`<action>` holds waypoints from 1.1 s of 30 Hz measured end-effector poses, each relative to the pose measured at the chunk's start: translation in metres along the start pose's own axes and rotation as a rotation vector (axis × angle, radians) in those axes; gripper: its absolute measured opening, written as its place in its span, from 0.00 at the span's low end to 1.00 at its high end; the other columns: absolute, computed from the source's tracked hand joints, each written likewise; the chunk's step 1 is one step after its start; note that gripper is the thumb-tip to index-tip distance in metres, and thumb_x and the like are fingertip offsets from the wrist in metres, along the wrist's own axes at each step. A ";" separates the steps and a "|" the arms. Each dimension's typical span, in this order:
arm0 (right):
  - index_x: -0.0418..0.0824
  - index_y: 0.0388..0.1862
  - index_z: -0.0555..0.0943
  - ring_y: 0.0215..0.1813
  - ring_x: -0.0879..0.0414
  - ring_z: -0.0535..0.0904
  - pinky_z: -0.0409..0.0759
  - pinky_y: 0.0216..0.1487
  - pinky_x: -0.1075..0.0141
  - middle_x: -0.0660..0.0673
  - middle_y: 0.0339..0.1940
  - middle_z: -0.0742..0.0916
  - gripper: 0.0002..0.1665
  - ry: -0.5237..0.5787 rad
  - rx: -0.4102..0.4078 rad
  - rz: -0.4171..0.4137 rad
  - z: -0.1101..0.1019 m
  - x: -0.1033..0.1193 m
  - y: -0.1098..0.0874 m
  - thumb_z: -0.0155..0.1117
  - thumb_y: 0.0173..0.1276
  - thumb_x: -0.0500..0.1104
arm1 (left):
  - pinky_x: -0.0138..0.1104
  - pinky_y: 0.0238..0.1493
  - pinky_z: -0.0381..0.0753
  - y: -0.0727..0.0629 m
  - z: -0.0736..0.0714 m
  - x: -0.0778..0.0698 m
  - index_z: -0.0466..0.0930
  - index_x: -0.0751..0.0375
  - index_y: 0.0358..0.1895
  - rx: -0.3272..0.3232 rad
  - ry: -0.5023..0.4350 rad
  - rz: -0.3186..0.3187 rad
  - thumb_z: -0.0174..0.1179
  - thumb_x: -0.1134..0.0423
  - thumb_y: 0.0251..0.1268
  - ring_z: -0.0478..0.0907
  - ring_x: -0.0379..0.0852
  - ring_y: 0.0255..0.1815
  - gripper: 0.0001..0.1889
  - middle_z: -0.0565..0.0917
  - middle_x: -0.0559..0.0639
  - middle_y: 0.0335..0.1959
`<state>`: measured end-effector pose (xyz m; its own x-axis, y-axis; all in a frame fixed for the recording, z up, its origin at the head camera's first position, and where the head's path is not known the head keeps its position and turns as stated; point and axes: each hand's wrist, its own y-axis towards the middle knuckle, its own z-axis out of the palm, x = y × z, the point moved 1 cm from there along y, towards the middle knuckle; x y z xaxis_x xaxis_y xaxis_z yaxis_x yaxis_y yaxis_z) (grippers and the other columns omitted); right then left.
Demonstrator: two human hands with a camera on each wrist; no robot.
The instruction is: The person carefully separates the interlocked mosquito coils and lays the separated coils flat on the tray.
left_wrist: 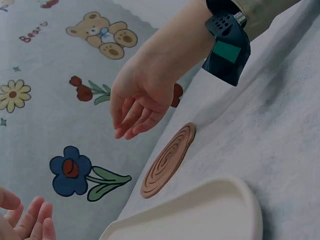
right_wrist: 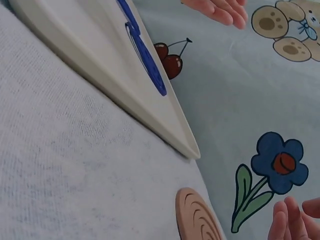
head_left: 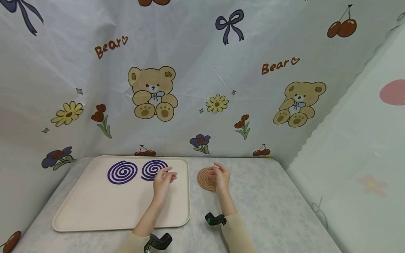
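My left hand (head_left: pixel 162 185) hovers over the right part of a cream tray (head_left: pixel 126 209), its fingers loosely bent and nothing between them. Two purple-blue spiral coils (head_left: pixel 123 172) lie side by side near the tray's far edge; the hand partly covers the right spiral coil (head_left: pixel 151 169). Just right of the tray, a flat brown spiral disc (head_left: pixel 205 179) lies on the table. My right hand (head_left: pixel 223 178) is raised beside the disc, overlapping its right side in the head view. The left wrist view shows that hand apart from the brown disc (left_wrist: pixel 170 160), holding nothing.
A pale mottled cloth (head_left: pixel 265 203) covers the table. Behind it hangs a white sheet (head_left: pixel 196 84) printed with bears, flowers and cherries. Another pale sheet (head_left: pixel 357 154) bounds the right side, with a thin cord (head_left: pixel 319 211) by it. Each wrist wears a black device (head_left: pixel 216 219).
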<state>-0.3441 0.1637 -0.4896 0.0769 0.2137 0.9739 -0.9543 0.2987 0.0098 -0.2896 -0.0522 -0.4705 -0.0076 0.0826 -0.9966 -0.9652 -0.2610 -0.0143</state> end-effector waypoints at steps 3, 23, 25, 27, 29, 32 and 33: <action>0.26 0.55 0.75 0.22 0.62 0.81 0.83 0.26 0.70 0.54 0.22 0.84 0.18 0.021 -0.021 -0.001 -0.004 -0.005 0.004 0.54 0.67 0.30 | 0.26 0.41 0.82 0.003 0.017 0.006 0.74 0.70 0.53 0.016 -0.004 0.021 0.50 0.72 0.67 0.84 0.47 0.38 0.14 0.85 0.67 0.40; 0.24 0.49 0.79 0.34 0.57 0.81 0.81 0.37 0.70 0.37 0.34 0.87 0.17 -0.130 -0.343 -0.074 -0.037 -0.031 0.021 0.59 0.62 0.31 | 0.54 0.72 0.61 0.021 0.088 0.066 0.61 0.69 0.66 0.239 0.031 -0.044 0.44 0.65 0.73 0.59 0.66 0.71 0.22 0.65 0.71 0.68; 0.25 0.48 0.80 0.36 0.54 0.81 0.81 0.38 0.69 0.35 0.36 0.86 0.17 -0.174 -0.349 -0.092 -0.039 -0.032 0.020 0.59 0.61 0.32 | 0.55 0.73 0.57 0.021 0.092 0.070 0.57 0.69 0.68 0.249 0.024 -0.055 0.42 0.63 0.74 0.55 0.67 0.73 0.24 0.60 0.73 0.70; 0.25 0.46 0.81 0.35 0.54 0.80 0.80 0.36 0.69 0.36 0.34 0.86 0.16 -0.190 -0.351 -0.123 -0.039 -0.033 0.017 0.59 0.60 0.32 | 0.56 0.74 0.54 0.020 0.094 0.073 0.54 0.69 0.70 0.250 0.012 -0.072 0.41 0.62 0.75 0.52 0.68 0.74 0.25 0.56 0.74 0.71; 0.25 0.45 0.81 0.33 0.53 0.80 0.79 0.33 0.69 0.37 0.32 0.85 0.17 -0.206 -0.358 -0.131 -0.039 -0.033 0.015 0.57 0.59 0.32 | 0.56 0.75 0.52 0.018 0.096 0.074 0.52 0.69 0.71 0.252 0.005 -0.082 0.40 0.60 0.75 0.49 0.68 0.74 0.26 0.53 0.74 0.72; 0.25 0.46 0.81 0.33 0.52 0.80 0.78 0.32 0.70 0.35 0.33 0.85 0.17 -0.235 -0.364 -0.106 -0.038 -0.032 0.015 0.56 0.58 0.32 | 0.55 0.76 0.49 0.017 0.098 0.074 0.50 0.69 0.72 0.272 -0.011 -0.093 0.40 0.58 0.76 0.46 0.67 0.75 0.28 0.50 0.73 0.73; 0.25 0.48 0.80 0.36 0.50 0.81 0.79 0.35 0.69 0.32 0.36 0.85 0.18 -0.262 -0.366 -0.079 -0.037 -0.032 0.016 0.55 0.59 0.32 | 0.55 0.76 0.48 0.017 0.098 0.074 0.50 0.69 0.72 0.279 -0.018 -0.095 0.40 0.58 0.76 0.45 0.67 0.76 0.28 0.49 0.73 0.74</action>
<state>-0.3514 0.1965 -0.5285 0.0250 -0.0518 0.9983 -0.7799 0.6237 0.0519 -0.3321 0.0441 -0.5365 0.0836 0.1119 -0.9902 -0.9964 0.0233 -0.0815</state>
